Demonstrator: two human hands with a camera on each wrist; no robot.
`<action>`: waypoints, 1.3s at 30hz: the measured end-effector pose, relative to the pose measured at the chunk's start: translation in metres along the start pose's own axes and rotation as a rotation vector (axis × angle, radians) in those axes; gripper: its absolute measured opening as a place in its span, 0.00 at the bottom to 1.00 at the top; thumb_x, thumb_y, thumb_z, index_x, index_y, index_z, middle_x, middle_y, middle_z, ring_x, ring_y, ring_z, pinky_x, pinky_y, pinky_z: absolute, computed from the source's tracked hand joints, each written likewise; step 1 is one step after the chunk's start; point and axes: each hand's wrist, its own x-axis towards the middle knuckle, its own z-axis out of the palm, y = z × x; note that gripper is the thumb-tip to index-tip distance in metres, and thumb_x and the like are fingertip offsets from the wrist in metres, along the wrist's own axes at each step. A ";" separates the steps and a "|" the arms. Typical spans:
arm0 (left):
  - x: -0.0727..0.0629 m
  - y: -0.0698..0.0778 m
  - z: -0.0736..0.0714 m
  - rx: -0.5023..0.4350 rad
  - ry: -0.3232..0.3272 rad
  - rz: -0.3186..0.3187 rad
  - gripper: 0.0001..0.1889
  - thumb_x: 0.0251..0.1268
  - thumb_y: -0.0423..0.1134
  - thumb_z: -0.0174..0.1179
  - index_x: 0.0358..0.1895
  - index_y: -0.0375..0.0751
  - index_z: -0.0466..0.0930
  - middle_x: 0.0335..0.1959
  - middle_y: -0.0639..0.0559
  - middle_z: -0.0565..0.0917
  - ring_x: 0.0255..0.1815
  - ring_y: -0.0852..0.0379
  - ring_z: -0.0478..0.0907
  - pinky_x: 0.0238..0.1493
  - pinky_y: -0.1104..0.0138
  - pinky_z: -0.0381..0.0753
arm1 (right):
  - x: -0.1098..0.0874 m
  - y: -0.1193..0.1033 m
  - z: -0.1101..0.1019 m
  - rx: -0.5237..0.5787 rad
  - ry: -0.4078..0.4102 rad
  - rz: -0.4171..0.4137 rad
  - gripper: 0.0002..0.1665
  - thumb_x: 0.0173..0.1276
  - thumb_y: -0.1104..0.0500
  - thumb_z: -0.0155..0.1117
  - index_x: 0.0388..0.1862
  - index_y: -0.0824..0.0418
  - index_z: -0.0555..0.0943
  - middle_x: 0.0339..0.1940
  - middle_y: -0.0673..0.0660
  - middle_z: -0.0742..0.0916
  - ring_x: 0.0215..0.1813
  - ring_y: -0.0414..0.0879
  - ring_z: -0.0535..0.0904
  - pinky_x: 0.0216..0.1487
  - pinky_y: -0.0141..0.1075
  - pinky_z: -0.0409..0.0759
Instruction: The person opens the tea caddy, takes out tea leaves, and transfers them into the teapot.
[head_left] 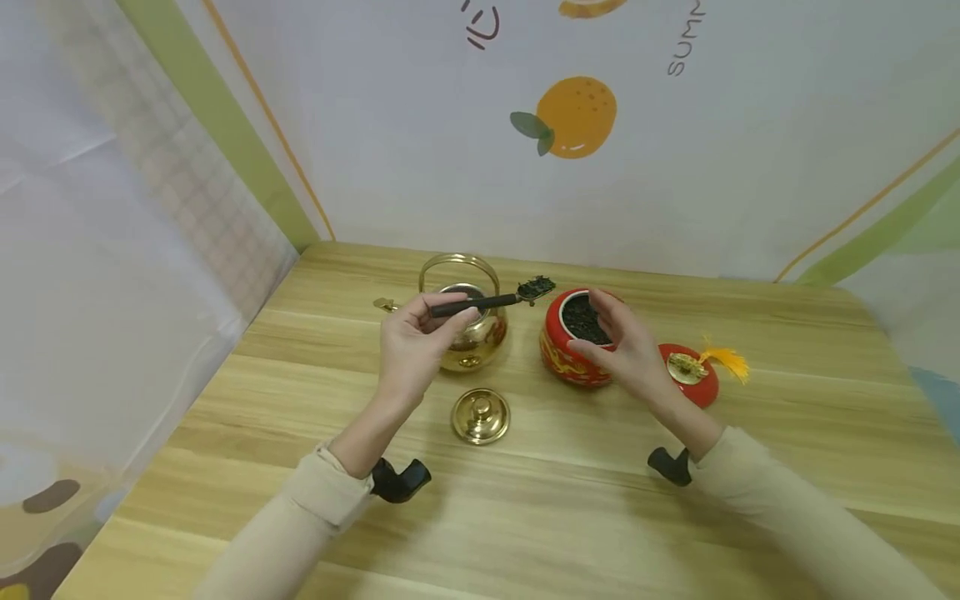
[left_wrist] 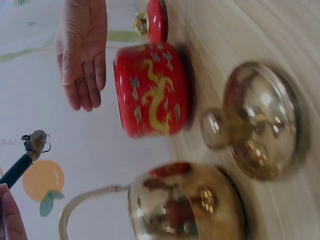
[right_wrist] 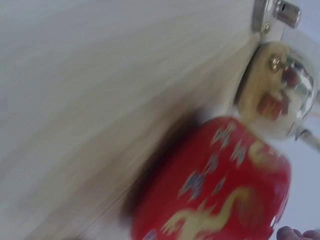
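White fruit-printed cloth (head_left: 420, 167) backs a wooden tabletop (head_left: 540, 517) — left fingers (head_left: 452, 328) pinch a scoop (head_left: 491, 302), right fingers (head_left: 611, 308) relaxed near a jar (head_left: 557, 354).

1. Head view: soft, even light; faint shadows on the bench (head_left: 525, 517), wearer's side of left hand (head_left: 409, 343) and right hand (head_left: 628, 343).
2. Glare on the brass lid (head_left: 481, 416), below and between the hands.
3. Right-wrist view: red jar (right_wrist: 215, 185) beside the right hand, blurred.
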 end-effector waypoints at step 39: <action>0.000 -0.010 -0.069 0.277 0.097 -0.091 0.14 0.57 0.35 0.66 0.45 0.32 0.81 0.39 0.52 0.85 0.32 0.66 0.80 0.36 0.77 0.80 | 0.052 -0.002 0.097 0.043 -0.069 0.026 0.46 0.54 0.61 0.73 0.70 0.65 0.62 0.69 0.63 0.70 0.72 0.56 0.60 0.69 0.52 0.63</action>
